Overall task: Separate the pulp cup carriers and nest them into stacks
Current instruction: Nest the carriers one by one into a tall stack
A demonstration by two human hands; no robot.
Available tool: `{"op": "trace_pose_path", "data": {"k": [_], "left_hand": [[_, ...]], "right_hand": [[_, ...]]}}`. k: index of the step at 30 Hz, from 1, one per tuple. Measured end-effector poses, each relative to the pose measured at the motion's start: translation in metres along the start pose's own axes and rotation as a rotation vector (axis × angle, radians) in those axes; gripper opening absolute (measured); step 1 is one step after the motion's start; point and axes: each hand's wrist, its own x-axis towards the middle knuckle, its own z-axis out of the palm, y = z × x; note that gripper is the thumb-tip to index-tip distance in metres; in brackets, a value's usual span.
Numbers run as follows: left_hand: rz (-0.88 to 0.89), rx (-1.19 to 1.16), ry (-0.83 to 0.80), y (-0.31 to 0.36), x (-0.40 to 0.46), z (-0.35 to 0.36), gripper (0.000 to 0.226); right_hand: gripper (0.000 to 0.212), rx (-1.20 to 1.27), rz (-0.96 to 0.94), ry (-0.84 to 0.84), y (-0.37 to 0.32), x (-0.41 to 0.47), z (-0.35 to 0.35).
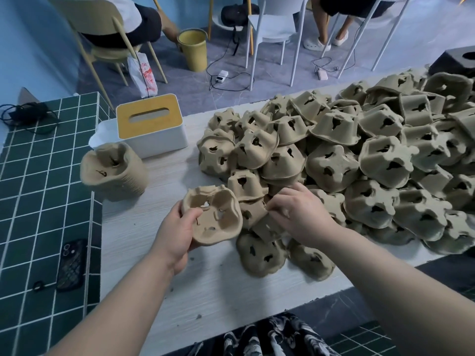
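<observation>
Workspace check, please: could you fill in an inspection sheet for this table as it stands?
Surface: pale wood-grain table, green tiled counter alongside.
Job's things: loose pile of carriers; nested stack at left.
Clutter: tissue box; phone on the tiles.
Hands: left hand grips one carrier; right hand pinches a carrier in the pile.
Cables: black cord on the counter; floor cables.
Surroundings: chairs, seated people, yellow bin.

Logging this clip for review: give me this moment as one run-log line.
left hand: holds one carrier, cups up | right hand: pinching a carrier in pile | stack: on table, by tissue box
</observation>
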Motion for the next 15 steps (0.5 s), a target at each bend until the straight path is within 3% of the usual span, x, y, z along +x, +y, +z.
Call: {"op": "trace_pose_path", "data": {"k": [9,15], "left_hand": [[-0.002,0.045,-0.002,-0.014,-0.029,-0.002,0.012],[-0.006,0.018,-0.092,-0.014,-0.044,0.0,0.013]], "right_hand": [[0.005,0.121,0.085,0.326,-0.021,-0.031,-0.025],[0.019,0.342,0.107,0.344,-0.05,-0.046,-0.023]]}}
